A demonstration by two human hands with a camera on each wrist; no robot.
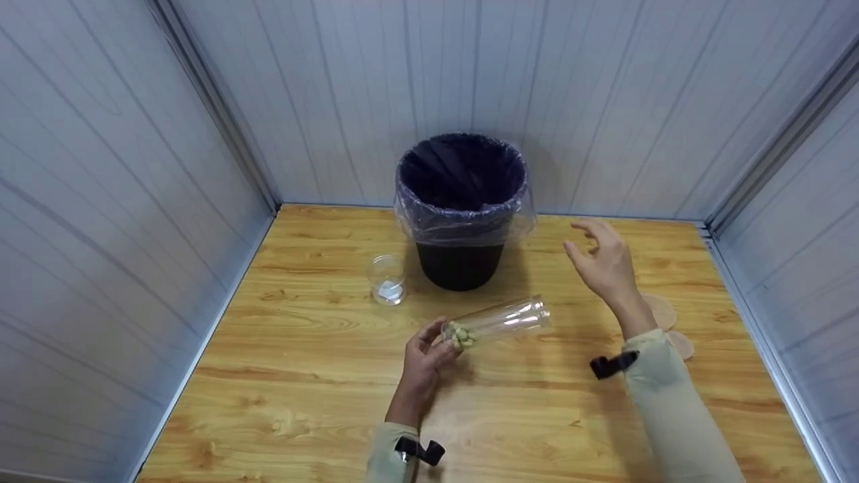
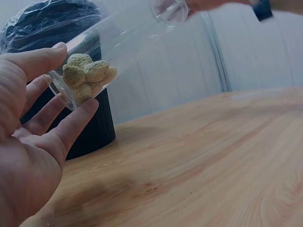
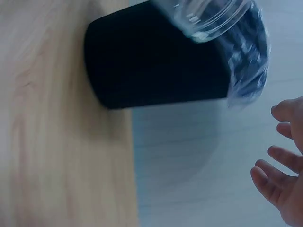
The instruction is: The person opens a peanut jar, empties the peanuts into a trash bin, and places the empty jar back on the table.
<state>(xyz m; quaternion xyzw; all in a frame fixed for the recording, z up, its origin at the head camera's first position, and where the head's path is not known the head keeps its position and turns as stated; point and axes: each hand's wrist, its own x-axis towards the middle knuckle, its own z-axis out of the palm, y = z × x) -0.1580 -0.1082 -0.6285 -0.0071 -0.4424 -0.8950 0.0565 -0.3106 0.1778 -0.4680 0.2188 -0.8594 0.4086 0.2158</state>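
My left hand [image 1: 426, 362] pinches the base of a tall clear plastic jar [image 1: 507, 318] between thumb and fingers. The jar is tilted, its far end pointing right and up. Several unshelled peanuts [image 2: 90, 73] lie inside at the base end. My right hand [image 1: 606, 265] is raised to the right of the jar's far end, thumb and fingers apart and loosely bent, with nothing in it. In the right wrist view, the jar's rim [image 3: 210, 28] is blurred at the top, apart from the right fingers.
A black bin [image 1: 460, 265] with a plastic liner stands behind the jar, near the back wall. Left of it sits a small clear container [image 1: 387, 278] with something white at its bottom. Two pale round discs [image 1: 660, 312] lie beside the right forearm. Panel walls border the wooden table [image 1: 295, 376].
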